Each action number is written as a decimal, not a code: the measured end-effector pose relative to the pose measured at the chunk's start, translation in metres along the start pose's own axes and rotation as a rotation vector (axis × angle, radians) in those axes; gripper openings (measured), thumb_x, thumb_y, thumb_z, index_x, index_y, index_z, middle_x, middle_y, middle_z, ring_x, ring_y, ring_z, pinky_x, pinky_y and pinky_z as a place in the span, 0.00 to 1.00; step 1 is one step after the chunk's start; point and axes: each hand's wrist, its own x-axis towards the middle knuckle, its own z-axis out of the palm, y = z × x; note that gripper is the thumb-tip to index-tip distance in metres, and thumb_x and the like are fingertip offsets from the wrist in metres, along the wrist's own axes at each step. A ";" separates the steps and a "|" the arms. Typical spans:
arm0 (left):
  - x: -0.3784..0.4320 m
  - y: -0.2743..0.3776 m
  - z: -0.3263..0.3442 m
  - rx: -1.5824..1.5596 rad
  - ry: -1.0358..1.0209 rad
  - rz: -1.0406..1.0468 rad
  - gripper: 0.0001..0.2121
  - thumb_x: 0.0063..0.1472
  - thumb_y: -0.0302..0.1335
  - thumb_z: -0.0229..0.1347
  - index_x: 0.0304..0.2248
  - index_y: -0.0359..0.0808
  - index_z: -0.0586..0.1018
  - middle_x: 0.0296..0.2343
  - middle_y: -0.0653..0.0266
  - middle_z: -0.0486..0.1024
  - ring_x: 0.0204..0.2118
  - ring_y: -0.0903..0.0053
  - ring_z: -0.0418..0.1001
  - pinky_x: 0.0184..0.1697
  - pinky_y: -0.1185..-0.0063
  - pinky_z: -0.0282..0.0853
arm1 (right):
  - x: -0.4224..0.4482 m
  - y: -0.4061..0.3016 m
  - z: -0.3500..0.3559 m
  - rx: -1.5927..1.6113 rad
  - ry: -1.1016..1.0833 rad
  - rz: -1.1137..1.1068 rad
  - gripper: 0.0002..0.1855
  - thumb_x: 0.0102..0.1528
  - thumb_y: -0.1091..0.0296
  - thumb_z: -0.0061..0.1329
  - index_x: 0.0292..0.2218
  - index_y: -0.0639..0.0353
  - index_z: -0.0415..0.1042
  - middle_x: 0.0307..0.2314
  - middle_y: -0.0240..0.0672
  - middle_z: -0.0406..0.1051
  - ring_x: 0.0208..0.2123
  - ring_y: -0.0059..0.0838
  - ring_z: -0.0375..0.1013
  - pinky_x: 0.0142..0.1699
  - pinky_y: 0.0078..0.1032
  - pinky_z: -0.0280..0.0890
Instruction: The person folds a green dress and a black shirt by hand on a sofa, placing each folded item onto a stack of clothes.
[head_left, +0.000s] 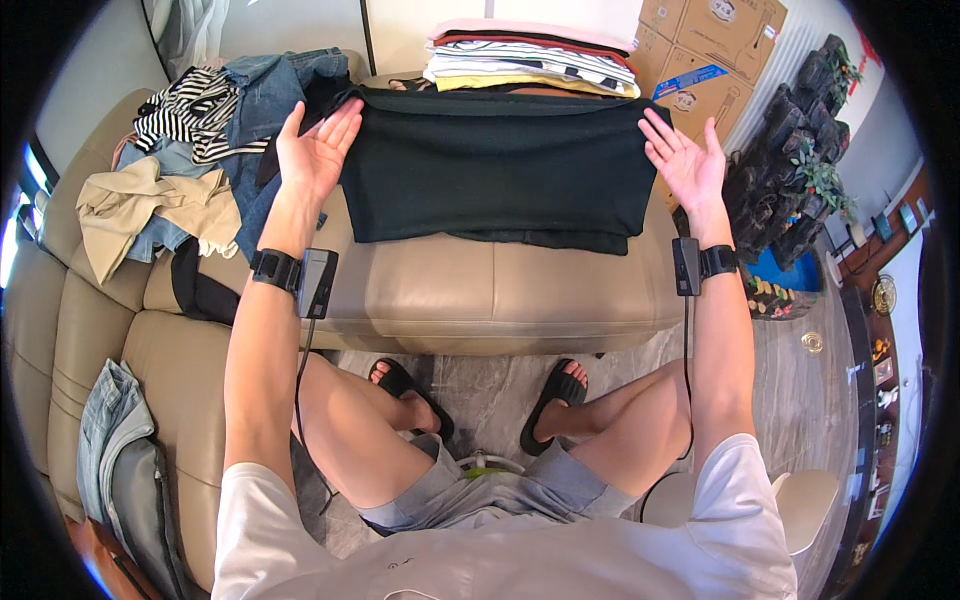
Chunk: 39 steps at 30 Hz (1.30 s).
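Observation:
A black folded garment (499, 169) lies spread across the beige leather sofa seat (431, 281), its lower edge hanging a little unevenly. At its upper left corner is my left hand (319, 154), palm up, thumb apart, fingertips against the cloth. My right hand (686, 161) mirrors it at the right end, palm turned up and fingers spread, the fingertips touching the garment's side edge. Neither hand closes on the fabric. Behind the garment rises a stack of folded clothes (532, 60) in pink, black, rust, white, striped and yellow.
Left of the garment is a loose heap of clothes (187, 157) with denim, striped and beige pieces. Folded jeans (112, 435) lie on the near-left sofa section. Cardboard boxes (705, 67) stand behind at right, beside a dark rockery fountain (787, 157). A white chair (806, 506) is at lower right.

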 end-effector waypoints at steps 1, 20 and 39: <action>0.001 -0.003 -0.004 0.001 0.003 0.000 0.33 0.69 0.36 0.46 0.57 0.11 0.52 0.58 0.33 0.59 0.61 0.52 0.63 0.63 0.65 0.63 | 0.001 0.004 -0.001 -0.003 0.028 0.028 0.52 0.64 0.35 0.35 0.64 0.77 0.33 0.60 0.59 0.58 0.60 0.52 0.63 0.54 0.38 0.68; 0.054 -0.057 -0.081 0.029 0.065 -0.079 0.36 0.69 0.40 0.45 0.59 0.12 0.49 0.60 0.38 0.59 0.64 0.56 0.59 0.66 0.68 0.58 | 0.043 0.071 -0.071 -0.183 0.209 0.220 0.47 0.65 0.37 0.36 0.62 0.78 0.42 0.59 0.49 0.62 0.51 0.45 0.74 0.44 0.31 0.71; -0.011 -0.139 0.004 1.760 -0.874 0.327 0.22 0.53 0.34 0.66 0.45 0.33 0.77 0.50 0.54 0.72 0.54 0.59 0.70 0.58 0.69 0.64 | 0.033 0.103 -0.036 -1.032 0.249 0.005 0.13 0.60 0.71 0.53 0.45 0.62 0.69 0.31 0.34 0.75 0.27 0.21 0.76 0.31 0.17 0.69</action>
